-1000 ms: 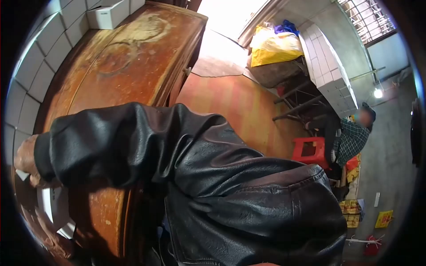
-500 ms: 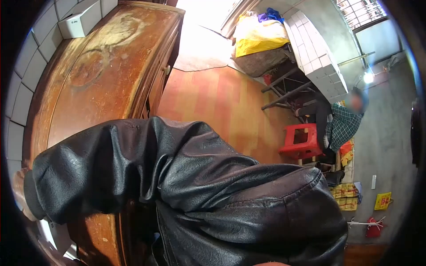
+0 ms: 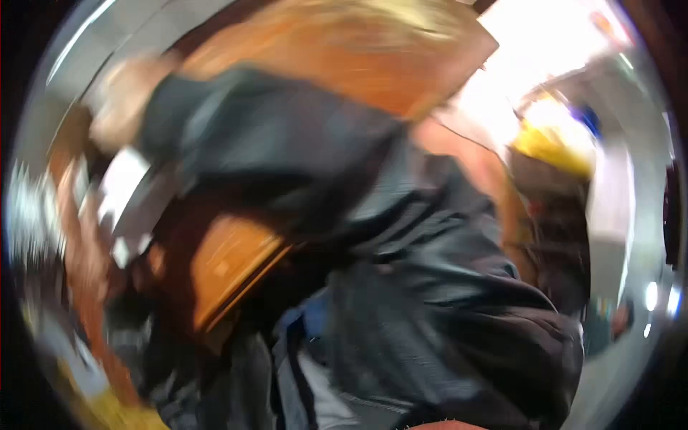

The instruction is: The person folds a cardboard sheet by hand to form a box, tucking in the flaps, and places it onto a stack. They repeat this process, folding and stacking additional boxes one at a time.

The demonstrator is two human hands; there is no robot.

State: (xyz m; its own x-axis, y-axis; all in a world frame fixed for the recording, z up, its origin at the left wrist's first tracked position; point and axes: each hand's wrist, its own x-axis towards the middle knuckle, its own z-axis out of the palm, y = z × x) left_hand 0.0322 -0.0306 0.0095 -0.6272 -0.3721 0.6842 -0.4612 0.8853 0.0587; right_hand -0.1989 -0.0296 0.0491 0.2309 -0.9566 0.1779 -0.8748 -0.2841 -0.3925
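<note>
My right hand point(image 3: 129, 100) is at the far left, at the end of a black leather sleeve point(image 3: 272, 143) that stretches across the view. It is smeared by motion, so its fingers cannot be made out. Just below it is a tilted white box point(image 3: 127, 179), partly in shadow. Reddish-brown, finger-like shapes beside the box's left side look like my left hand point(image 3: 87, 229), also badly blurred. Whether either hand grips the box cannot be told.
A worn wooden cabinet point(image 3: 337, 50) stands beyond my arm, with another part of the wood point(image 3: 229, 261) below it. At the right are a yellow cloth point(image 3: 548, 147), stacked white boxes point(image 3: 609, 208) and a seated person point(image 3: 609, 326), partly cut off.
The view has swung left and tilted, so the room appears turned. My right hand and the white box now appear higher in the picture, and more of my left side shows.
</note>
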